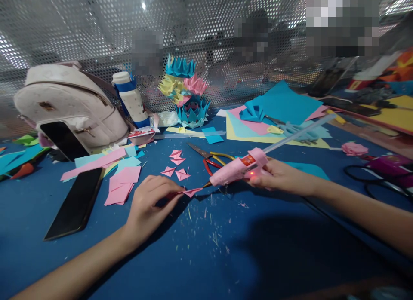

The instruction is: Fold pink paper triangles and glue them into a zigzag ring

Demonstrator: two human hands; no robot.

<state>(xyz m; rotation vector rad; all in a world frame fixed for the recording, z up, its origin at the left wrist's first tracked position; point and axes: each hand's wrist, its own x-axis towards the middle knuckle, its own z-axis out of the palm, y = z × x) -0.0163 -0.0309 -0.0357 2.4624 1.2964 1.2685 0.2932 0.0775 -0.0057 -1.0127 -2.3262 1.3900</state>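
My left hand (151, 203) pinches a small folded pink paper piece (191, 191) just above the blue table. My right hand (278, 176) grips a pink hot glue gun (238, 169), whose nozzle points left and nearly touches the paper piece. A clear glue stick (298, 133) juts from the gun's back. Several more folded pink pieces (177, 164) lie just beyond the held one.
A black phone (75, 203) lies at left beside pink paper scraps (122, 184). Red-and-yellow scissors (211, 158) sit behind the gun. Further back are a white backpack (71, 104), a glue bottle (130, 98), a stacked paper flower model (185, 91) and coloured sheets (284, 106). Black scissors (377, 177) lie at right.
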